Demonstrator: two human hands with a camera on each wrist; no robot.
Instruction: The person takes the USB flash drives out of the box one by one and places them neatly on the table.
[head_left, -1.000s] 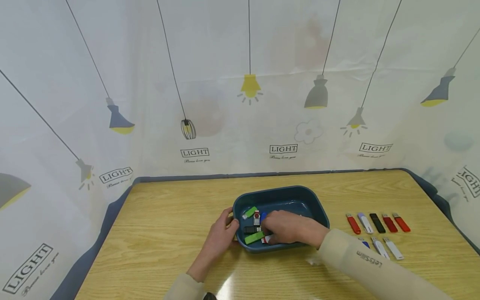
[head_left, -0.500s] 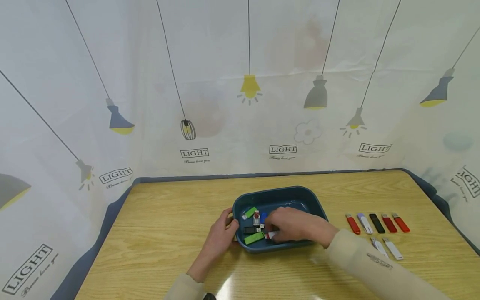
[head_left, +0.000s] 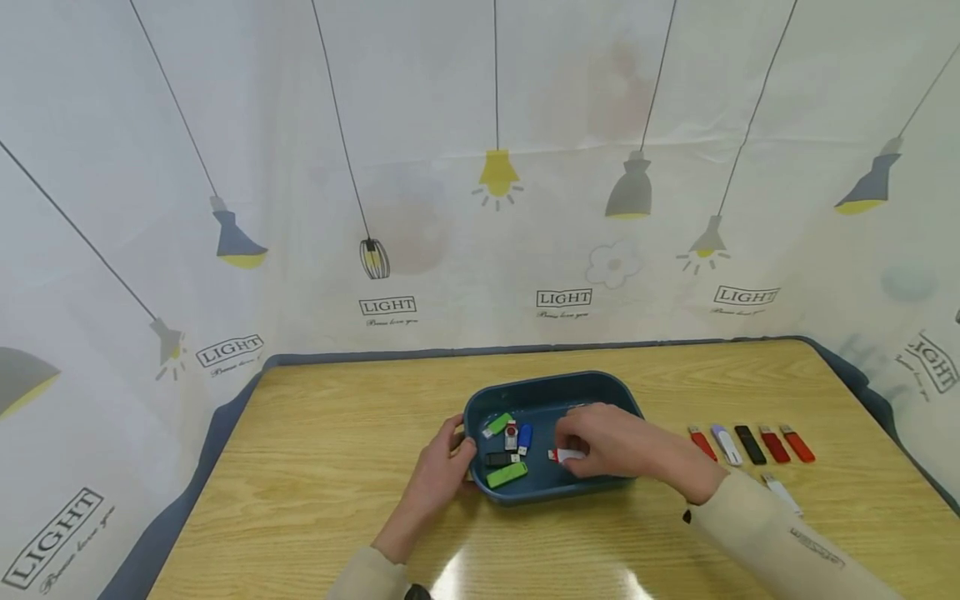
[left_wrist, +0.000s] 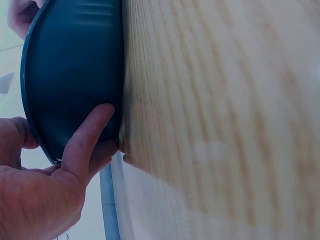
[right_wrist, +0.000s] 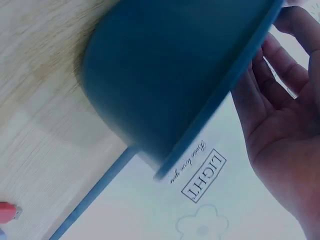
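Note:
In the head view a dark blue plastic tub (head_left: 536, 497) stands mid-table. My left hand (head_left: 438, 468) grips its left end, thumb at the rim and fingers against the outer wall; the left wrist view shows those fingers (left_wrist: 85, 140) low on that wall. Over the tub's right half, my right hand (head_left: 615, 442) pinches a red-and-white USB stick (head_left: 569, 456), its plug pointing left. To its left inside lie a blue USB stick (head_left: 525, 437), a red-and-silver one (head_left: 511, 435), a black one (head_left: 501, 459) and green ones (head_left: 507, 476). In the right wrist view the tub wall hides my right fingertips.
Right of the tub, USB sticks lie in a row on the wooden table (head_left: 337, 433), among them a black one (head_left: 750, 445) and a red one (head_left: 797, 443). A white stick (head_left: 782, 493) lies nearer, beside my right sleeve (head_left: 780, 533). A lamp-print curtain (head_left: 450, 317) hangs behind.
My right hand has drawn the red-and-white USB stick rightward, away from the green one. The right forearm has shifted right, covering more of the near sticks. The left hand stays in place.

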